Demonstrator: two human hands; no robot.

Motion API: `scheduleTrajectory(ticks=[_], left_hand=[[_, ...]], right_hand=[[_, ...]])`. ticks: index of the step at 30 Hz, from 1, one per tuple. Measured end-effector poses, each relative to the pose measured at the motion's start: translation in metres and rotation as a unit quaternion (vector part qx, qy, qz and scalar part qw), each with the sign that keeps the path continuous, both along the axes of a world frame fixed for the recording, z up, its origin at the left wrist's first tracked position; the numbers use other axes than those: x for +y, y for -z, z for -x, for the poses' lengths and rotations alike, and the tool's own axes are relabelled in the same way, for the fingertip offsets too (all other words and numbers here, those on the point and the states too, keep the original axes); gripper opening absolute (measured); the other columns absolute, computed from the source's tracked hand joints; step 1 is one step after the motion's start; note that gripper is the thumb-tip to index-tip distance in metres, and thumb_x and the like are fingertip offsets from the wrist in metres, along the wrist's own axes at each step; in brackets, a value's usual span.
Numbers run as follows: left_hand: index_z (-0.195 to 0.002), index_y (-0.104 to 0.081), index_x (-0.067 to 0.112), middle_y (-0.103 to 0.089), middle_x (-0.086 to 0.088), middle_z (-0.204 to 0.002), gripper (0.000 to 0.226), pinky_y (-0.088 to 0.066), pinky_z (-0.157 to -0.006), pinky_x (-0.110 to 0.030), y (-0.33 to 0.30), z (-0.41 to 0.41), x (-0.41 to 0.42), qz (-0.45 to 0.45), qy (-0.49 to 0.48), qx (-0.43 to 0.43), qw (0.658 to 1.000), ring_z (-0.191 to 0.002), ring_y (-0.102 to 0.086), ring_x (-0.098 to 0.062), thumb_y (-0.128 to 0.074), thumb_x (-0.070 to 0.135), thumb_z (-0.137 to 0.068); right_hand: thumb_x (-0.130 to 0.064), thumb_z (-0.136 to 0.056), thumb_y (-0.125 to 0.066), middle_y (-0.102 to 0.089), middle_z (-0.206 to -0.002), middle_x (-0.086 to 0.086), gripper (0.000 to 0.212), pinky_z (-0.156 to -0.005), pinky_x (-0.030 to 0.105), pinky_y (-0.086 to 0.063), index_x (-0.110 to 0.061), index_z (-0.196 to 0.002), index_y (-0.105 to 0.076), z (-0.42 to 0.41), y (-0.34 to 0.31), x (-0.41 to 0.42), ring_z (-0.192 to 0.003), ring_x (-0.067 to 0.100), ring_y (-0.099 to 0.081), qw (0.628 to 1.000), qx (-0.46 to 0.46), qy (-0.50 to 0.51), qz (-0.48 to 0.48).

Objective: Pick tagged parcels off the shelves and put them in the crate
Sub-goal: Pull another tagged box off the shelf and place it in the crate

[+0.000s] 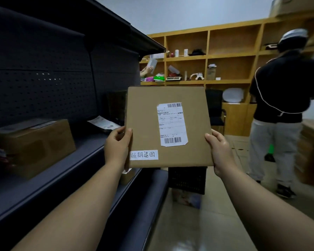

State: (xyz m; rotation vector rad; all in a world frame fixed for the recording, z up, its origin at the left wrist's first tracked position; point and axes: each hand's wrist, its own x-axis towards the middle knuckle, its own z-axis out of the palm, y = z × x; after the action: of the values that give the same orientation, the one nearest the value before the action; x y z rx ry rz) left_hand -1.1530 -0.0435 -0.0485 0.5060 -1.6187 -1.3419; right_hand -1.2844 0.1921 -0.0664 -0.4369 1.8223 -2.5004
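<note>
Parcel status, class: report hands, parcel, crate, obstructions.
Left hand and right hand grip flat parcel, handwritten tag showing. Black crate below, behind it. Person standing right of path.

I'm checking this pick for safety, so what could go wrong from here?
The parcel is pinched only at its lower side edges by the left hand and right hand, so it might tip or slip. It also hides much of the black crate. A bystander stands close by.

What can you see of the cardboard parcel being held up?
The cardboard parcel is a flat, square brown box, held upright facing the camera. A white shipping label with barcodes sits near centre; a handwritten white tag sits lower left. The left hand and right hand grip its side edges.
</note>
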Motion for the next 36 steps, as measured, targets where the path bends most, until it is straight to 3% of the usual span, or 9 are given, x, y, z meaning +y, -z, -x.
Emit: scheduleTrajectory(ticks=[9,12,18,25,30,36], left_hand=[[-0.093,-0.063,0.029,-0.063,0.019,-0.082,0.009,-0.044,-0.063,-0.020,0.021,0.126,-0.019,-0.008,0.064,-0.018,0.998,-0.076,-0.059,0.002,-0.065,0.034,-0.085],[-0.089,-0.062,0.034,-0.065,0.017,-0.083,0.006,-0.045,-0.064,-0.023,0.022,0.173,-0.038,-0.010,0.089,-0.031,0.996,-0.077,-0.062,-0.001,-0.065,0.036,-0.084],[-0.099,-0.061,0.030,-0.069,0.004,-0.095,0.020,-0.052,-0.076,-0.033,0.020,0.267,-0.081,-0.009,0.129,-0.063,0.990,-0.084,-0.065,-0.014,-0.063,0.042,-0.083],[-0.114,-0.062,0.023,-0.069,0.001,-0.099,0.033,-0.054,-0.072,-0.033,0.025,0.342,-0.113,-0.029,0.160,-0.081,0.983,-0.083,-0.066,-0.016,-0.063,0.039,-0.085],[-0.111,-0.063,0.023,-0.068,-0.002,-0.100,0.029,-0.054,-0.073,-0.033,0.034,0.382,-0.126,-0.041,0.167,-0.094,0.981,-0.084,-0.066,-0.018,-0.063,0.037,-0.086],[-0.115,-0.062,0.019,-0.065,-0.001,-0.096,0.033,-0.053,-0.072,-0.032,0.042,0.436,-0.137,-0.049,0.164,-0.109,0.979,-0.082,-0.064,-0.017,-0.062,0.036,-0.087]], right_hand=[[-0.030,-0.088,-0.059,-0.068,-0.111,0.000,0.038,-0.068,0.030,-0.052,-0.022,-0.125,-0.056,0.099,0.024,-0.001,-0.092,0.016,-0.065,0.998,-0.015,0.061,-0.023],[-0.032,-0.087,-0.059,-0.069,-0.107,-0.002,0.040,-0.064,0.028,-0.051,-0.023,-0.125,-0.057,0.139,0.030,-0.015,-0.090,0.015,-0.066,0.996,-0.019,0.083,-0.027],[-0.034,-0.085,-0.060,-0.068,-0.110,0.001,0.042,-0.062,0.027,-0.049,-0.024,-0.126,-0.057,0.216,0.034,-0.050,-0.090,0.018,-0.066,0.991,-0.031,0.124,-0.027],[-0.032,-0.084,-0.061,-0.067,-0.113,0.005,0.039,-0.068,0.029,-0.049,-0.022,-0.121,-0.061,0.280,0.045,-0.081,-0.091,0.018,-0.064,0.987,-0.049,0.154,-0.021],[-0.032,-0.084,-0.061,-0.065,-0.115,0.004,0.043,-0.066,0.029,-0.048,-0.021,-0.126,-0.059,0.317,0.052,-0.093,-0.095,0.019,-0.063,0.983,-0.066,0.169,-0.035],[-0.028,-0.088,-0.060,-0.062,-0.095,-0.011,0.035,-0.058,0.025,-0.044,-0.023,-0.122,-0.059,0.370,0.055,-0.106,-0.080,0.007,-0.060,0.979,-0.075,0.182,-0.048]])
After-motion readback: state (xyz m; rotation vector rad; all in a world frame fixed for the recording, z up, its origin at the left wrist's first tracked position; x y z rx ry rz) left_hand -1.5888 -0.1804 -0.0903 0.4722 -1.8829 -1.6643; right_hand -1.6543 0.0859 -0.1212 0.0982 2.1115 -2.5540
